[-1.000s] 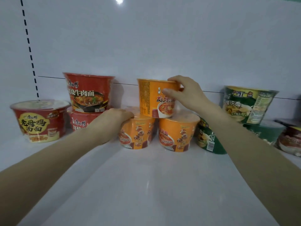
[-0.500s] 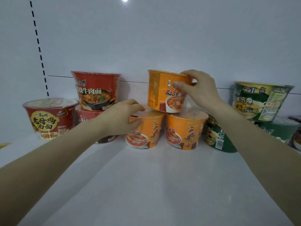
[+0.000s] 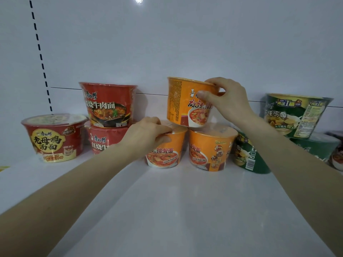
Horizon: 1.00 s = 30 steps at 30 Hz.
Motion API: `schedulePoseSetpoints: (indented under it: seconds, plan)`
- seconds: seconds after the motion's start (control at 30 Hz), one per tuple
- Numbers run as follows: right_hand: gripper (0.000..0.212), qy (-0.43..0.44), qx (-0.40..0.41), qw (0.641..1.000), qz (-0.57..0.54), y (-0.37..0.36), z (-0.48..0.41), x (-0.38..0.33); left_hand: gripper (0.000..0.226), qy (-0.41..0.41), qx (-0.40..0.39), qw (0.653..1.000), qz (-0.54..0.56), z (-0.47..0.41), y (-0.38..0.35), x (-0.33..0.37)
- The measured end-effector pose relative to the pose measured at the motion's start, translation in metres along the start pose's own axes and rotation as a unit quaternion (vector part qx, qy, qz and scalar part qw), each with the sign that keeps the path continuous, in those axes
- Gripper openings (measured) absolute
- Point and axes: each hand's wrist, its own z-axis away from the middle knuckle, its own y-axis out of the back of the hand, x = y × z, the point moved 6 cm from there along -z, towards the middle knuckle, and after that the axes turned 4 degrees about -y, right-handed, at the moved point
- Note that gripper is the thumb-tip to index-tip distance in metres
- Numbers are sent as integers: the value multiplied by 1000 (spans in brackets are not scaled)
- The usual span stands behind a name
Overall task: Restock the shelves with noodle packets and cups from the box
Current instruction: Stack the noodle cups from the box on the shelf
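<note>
Right hand (image 3: pixel 230 101): grips the rim of the upper orange cup (image 3: pixel 185 102), thumb on the printed front, fingers curled over the top edge.
Upper orange cup: rests slightly tilted on the lids of the two orange cups below, bridging them; sits in the same place as half a second ago.
Left hand (image 3: pixel 146 134): holds the rim of the lower left orange cup (image 3: pixel 167 151), fingers laid on the lid, thumb against the wall; reaches a little further right than half a second ago.
Lower right orange cup (image 3: pixel 209 149): upright just beside the lower left one, untouched by either hand.
Shelf (image 3: pixel 176 201): white, carries all the cups along its back.
Left side: two red cups stacked (image 3: pixel 107 102), a third red cup (image 3: pixel 52 140) near them.
Right side: green cups (image 3: pixel 297 114), partly behind the right forearm.
</note>
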Motion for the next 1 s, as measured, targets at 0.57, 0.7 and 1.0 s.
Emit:
schedulePoseSetpoints:
  seconds: [0.57, 0.7, 1.0]
  plan:
    - [39, -8, 0, 1000, 8, -2, 1, 3, 32, 49, 1, 989, 140, 4, 1, -6]
    - [38, 1, 3, 1000, 7, 3, 0, -3, 45, 106, 38, 980, 164, -1, 15, -7]
    - [41, 33, 21, 999, 34, 2, 3, -24, 85, 184, 97, 904, 373, -29, 27, 7]
